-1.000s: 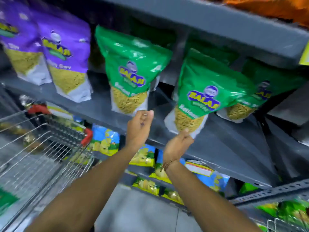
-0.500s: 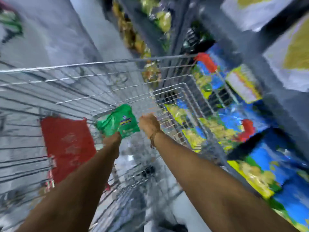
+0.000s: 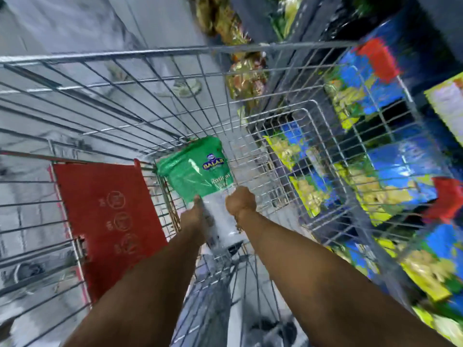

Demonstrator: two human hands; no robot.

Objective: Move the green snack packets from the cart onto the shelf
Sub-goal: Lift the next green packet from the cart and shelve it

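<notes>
I'm looking straight down into the cart (image 3: 175, 50), both arms reaching deep inside it. The packet (image 3: 194, 169), green with a blue logo, sits low in the basket beside the red flap (image 3: 107, 221), its clear lower end turned toward me. My left hand (image 3: 196, 216) is at that clear end on the left side, fingers wrapped under or around it; it looks closed on the packet, though blur hides the fingertips. My right hand (image 3: 241, 200) is curled into a near fist at the packet's lower right corner, touching its edge. I cannot tell for certain whether it has actually pinched the film or just rests against it. So the packet lies just beyond both hands, held between them at its near end, with the green printed part sticking out away from me. Past the cart's right wall, blurred blue and yellow bags (image 3: 390, 156) fill the shelf (image 3: 310, 31).
</notes>
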